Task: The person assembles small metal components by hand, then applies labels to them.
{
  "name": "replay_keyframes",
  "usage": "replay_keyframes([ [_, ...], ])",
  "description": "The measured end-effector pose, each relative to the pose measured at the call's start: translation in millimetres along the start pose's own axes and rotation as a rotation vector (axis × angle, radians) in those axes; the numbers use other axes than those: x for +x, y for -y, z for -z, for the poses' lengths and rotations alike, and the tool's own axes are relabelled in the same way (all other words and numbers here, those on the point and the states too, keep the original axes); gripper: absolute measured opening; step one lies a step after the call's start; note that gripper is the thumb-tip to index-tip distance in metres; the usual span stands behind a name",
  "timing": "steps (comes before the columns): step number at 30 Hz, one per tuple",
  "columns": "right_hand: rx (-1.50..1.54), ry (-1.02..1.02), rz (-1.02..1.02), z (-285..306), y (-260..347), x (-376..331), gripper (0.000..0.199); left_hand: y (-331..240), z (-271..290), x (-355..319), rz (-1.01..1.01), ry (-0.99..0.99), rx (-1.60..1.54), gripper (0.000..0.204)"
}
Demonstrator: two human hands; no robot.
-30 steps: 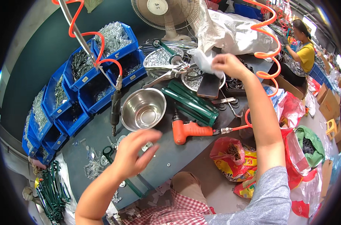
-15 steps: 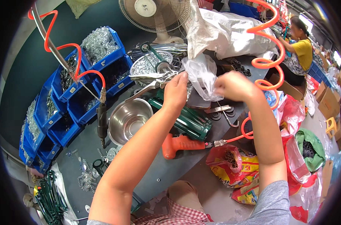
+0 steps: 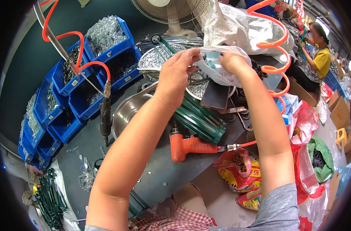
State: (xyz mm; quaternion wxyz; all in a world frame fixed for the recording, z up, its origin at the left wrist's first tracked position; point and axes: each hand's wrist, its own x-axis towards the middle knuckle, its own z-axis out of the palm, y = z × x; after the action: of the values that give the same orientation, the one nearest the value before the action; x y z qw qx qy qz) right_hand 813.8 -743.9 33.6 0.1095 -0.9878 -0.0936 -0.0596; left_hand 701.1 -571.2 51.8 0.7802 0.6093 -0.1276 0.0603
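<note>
A white plastic bag (image 3: pixel 225 77), its mouth spread wide, is between my two hands above the bench. The fingertips of my left hand (image 3: pixel 175 75) pinch its left rim. My right hand (image 3: pixel 235 63) reaches into the mouth, its fingers mostly hidden; a pale teal piece (image 3: pixel 213 58) shows inside near them. Behind my left hand runs a green lever (image 3: pixel 164 44), over a bowl of shiny small metal parts (image 3: pixel 148 61). A flat metal strip (image 3: pixel 146 90) passes under my left wrist; I cannot tell whether that hand also touches it.
Blue bins (image 3: pixel 73 104) of metal parts line the left. An orange power driver (image 3: pixel 192 148) and green ribbed parts (image 3: pixel 204 123) lie below my hands, near a steel bowl (image 3: pixel 125 115). A dark driver (image 3: pixel 105 119) hangs left; an orange coiled hose (image 3: pixel 275 44) hangs right. Someone in yellow (image 3: pixel 321 59) sits beyond.
My right hand has moved from beside the bag into its mouth, and the bag has opened out. My left hand has come up to the bag's rim. The view has shifted slightly.
</note>
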Motion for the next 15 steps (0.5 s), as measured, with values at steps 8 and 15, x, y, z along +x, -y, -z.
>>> replay_keyframes([
  [8, 0.048, 0.306, 0.306, -8, 22, 4, 0.037, 6, -4, -13, 0.052, 0.143, -0.037, 0.030],
  [15, 0.039, 0.166, 0.216, -50, 0, 35, 0.036, 6, 1, -17, 0.066, 0.125, -0.128, 0.029],
])
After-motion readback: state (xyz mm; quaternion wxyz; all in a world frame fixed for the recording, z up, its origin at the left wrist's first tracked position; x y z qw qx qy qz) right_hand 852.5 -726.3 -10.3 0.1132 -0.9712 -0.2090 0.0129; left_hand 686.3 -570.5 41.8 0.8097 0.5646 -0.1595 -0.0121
